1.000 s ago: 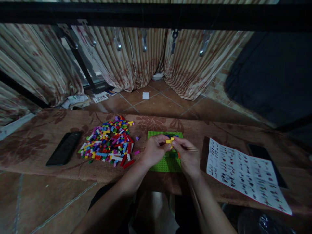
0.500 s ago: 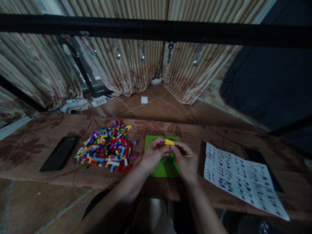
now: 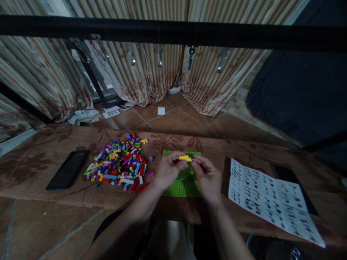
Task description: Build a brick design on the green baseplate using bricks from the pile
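Both my hands meet above a green baseplate point(image 3: 173, 188) that lies on the brown patterned table. My left hand point(image 3: 170, 170) pinches a small yellow brick piece point(image 3: 185, 157) between thumb and fingers. My right hand point(image 3: 207, 176) is curled, its fingertips touching the same yellow piece from the right. Small dark and orange bricks sit on the baseplate under my hands, mostly hidden. A pile of loose coloured bricks point(image 3: 119, 162) lies to the left of the plate.
A black phone point(image 3: 67, 174) lies at the left of the table. A printed instruction sheet point(image 3: 271, 200) lies at the right, beside another dark phone point(image 3: 291, 180). Striped curtains and a tiled floor are beyond the table; a black bar crosses overhead.
The yellow piece stays pinched between both hands above the baseplate; it has been turned slightly. The view has shifted a little.
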Action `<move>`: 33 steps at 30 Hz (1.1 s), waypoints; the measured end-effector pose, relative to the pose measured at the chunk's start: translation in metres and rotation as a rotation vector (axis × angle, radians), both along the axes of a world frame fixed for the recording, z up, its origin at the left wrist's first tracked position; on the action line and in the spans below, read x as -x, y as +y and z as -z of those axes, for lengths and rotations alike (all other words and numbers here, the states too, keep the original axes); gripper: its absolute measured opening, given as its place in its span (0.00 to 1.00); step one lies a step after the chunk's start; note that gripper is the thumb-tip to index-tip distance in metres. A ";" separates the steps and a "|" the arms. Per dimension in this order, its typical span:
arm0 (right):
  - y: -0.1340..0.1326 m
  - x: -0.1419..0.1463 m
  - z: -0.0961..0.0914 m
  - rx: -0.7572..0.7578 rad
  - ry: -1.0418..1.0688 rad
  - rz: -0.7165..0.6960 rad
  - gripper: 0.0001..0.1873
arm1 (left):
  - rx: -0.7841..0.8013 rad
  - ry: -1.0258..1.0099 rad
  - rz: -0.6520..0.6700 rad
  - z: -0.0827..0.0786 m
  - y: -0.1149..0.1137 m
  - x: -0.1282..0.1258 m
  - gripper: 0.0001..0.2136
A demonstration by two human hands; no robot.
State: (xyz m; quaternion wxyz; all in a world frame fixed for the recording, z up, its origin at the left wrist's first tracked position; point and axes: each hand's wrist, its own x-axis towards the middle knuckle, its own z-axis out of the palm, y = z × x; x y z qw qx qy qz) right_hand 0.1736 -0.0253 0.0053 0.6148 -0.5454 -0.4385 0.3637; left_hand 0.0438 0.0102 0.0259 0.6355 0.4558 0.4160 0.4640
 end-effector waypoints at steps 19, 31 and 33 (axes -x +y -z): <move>0.003 0.006 0.003 0.017 -0.048 -0.049 0.13 | -0.225 0.284 0.011 -0.003 -0.002 0.008 0.04; 0.005 0.009 0.005 0.066 -0.081 -0.081 0.12 | -0.247 0.396 0.023 -0.001 -0.003 0.015 0.05; 0.006 0.010 0.005 0.069 -0.056 -0.076 0.12 | -0.246 0.398 0.014 0.000 -0.003 0.015 0.05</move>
